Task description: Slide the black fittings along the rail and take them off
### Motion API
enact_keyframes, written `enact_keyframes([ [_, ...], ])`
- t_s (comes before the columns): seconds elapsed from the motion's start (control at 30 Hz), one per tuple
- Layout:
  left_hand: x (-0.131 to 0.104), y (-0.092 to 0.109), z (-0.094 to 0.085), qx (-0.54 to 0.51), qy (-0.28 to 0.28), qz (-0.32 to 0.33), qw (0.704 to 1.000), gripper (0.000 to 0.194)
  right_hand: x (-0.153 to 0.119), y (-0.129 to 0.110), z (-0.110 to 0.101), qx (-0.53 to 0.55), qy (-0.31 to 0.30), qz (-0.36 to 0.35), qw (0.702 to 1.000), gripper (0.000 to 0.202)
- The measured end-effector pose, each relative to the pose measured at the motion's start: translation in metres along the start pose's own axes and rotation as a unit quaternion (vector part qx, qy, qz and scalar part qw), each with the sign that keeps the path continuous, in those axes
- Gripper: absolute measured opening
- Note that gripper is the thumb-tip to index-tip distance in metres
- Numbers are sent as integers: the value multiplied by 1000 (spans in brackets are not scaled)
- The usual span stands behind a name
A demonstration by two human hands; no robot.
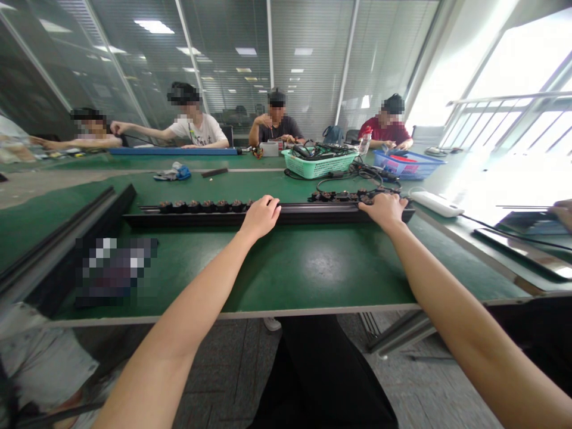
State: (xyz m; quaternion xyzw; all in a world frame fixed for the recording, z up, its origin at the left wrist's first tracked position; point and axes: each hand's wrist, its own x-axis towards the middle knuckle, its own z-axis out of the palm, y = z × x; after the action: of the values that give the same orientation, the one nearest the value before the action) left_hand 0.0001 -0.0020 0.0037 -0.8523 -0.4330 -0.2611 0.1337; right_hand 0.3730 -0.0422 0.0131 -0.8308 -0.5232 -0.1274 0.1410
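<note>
- Left grip: the left hand (261,217) lies over the middle of a long black bar (313,215), fingers bent at its upper edge; whether they clamp it, I cannot tell.
- Right grip: the right hand (386,211) is on the same bar near its right end, thumb spread toward the left grip; its fingertips are partly hidden, so I cannot tell if it is clamped.
- Long black bar: it lies crosswise on the green worktop (313,274), under both grips, running well past the left one.
- Left of the left grip: a row of small round parts (194,207) (dark, with brownish tops) lines the bar's far side.
- Beyond the bar, between the grips and behind the right one: more dark parts (328,195) lie in a cluster.
- Farther beyond the grips: a green basket (319,167) heaped with black cables and, to its right, a blue basket (413,167).
- Right of the right grip: a white power strip (435,204).
- Well left of the left grip: long dark rails (84,244) rest at a slant.
</note>
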Motion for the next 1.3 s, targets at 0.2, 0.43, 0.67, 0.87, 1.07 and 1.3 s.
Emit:
enact_keyframes([
  [0.2, 1, 1, -1, 10, -14, -1, 1000, 42, 0, 0, 2, -1, 9, 2, 1000, 56],
  [0.43, 1, 0, 0, 8, -12, -3, 1000, 41, -1, 0, -1, -1, -5, 4, 1000, 57],
  [0.67, 1, 0, 0, 9, -10, -1, 1000, 42, 0, 0, -2, 0, -41, 16, 999, 63],
  [0.87, 1, 0, 0, 7, -11, -2, 1000, 42, -2, 0, 0, -7, -58, 11, 998, 68],
  [1.07, 1, -1, 1, 1, -4, 1, 1000, 41, -3, 0, 0, -2, -68, 16, 998, 71],
  [1.3, 1, -1, 1, 6, -7, 1, 1000, 41, 0, 2, 4, 21, -89, 27, 995, 76],
])
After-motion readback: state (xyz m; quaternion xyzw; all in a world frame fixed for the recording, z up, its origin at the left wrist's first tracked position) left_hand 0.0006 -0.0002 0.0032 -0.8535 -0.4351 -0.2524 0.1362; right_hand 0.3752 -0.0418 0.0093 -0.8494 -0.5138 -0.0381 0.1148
